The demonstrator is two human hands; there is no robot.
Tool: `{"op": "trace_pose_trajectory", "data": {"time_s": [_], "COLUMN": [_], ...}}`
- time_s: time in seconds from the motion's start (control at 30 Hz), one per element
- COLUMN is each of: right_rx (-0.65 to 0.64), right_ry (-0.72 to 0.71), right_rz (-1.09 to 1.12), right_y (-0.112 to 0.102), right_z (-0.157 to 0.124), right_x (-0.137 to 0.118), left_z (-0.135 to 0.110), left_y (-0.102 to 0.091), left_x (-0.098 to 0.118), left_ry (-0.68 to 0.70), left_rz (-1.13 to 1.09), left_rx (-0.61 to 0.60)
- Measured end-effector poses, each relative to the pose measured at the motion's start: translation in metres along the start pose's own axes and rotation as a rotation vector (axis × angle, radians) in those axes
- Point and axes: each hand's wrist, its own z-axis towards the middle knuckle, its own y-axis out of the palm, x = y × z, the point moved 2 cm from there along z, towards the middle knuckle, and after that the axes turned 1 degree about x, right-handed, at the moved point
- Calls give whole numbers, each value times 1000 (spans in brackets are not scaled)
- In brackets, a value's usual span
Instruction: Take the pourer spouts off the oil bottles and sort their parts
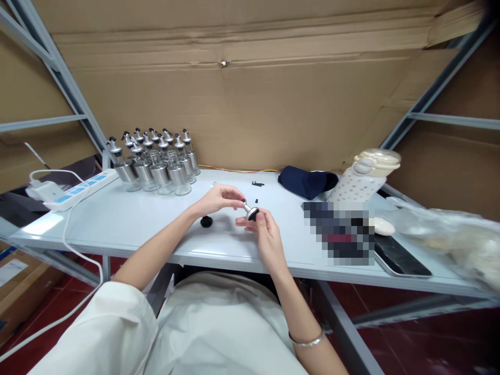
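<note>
A metal bottle pourer point(252, 212) with a black base is held above the table, its narrow tip tilted up to the left. My right hand point(269, 237) grips its wide base between thumb and fingers. At the tip, the thumb and fingertips of my left hand point(221, 199) close in a pinch, where a small dark bit shows. A round black part point(206, 222) lies on the table below my left wrist. Beyond my hands are a small black piece point(257, 201) and some thin black pieces point(258, 184).
Several glass-and-steel bottles with pourers point(159, 174) stand at the back left, near a white power strip point(84, 190). To the right are a navy cap point(307, 182), a dotted flask point(357, 182), a phone-like black slab point(402, 256), a white mouse-shaped object point(384, 226) and plastic bags point(457, 234).
</note>
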Motion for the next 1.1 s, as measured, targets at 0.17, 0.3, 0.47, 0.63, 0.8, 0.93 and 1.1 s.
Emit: {"op": "trace_pose_trajectory", "data": {"time_s": [0.17,0.3,0.47,0.63,0.8,0.93,1.1], "right_rx": [128,84,50,64,72,46,59], "right_ry": [-22,-52,-16,-25,-50,-80,-106], "right_rz": [59,42,76,87,64,16,-6], "right_y": [-4,-2,0,-1,-3,-3,-1], "right_z": [3,1,0,2,3,2,0], "right_x": [2,-3,-4,1,2,0,0], "left_z": [2,2,1,1,3,1,0], "left_y": [3,4,7,8,7,7,8], "left_x": [0,-1,-2,-3,-6,-5,-1], "left_ry": [35,52,40,-1,23,27,32], "left_rz": [-37,-87,-97,-129,-110,-119,-117], "left_rx": [-25,-34,-77,-150,-135,-145,-167]}}
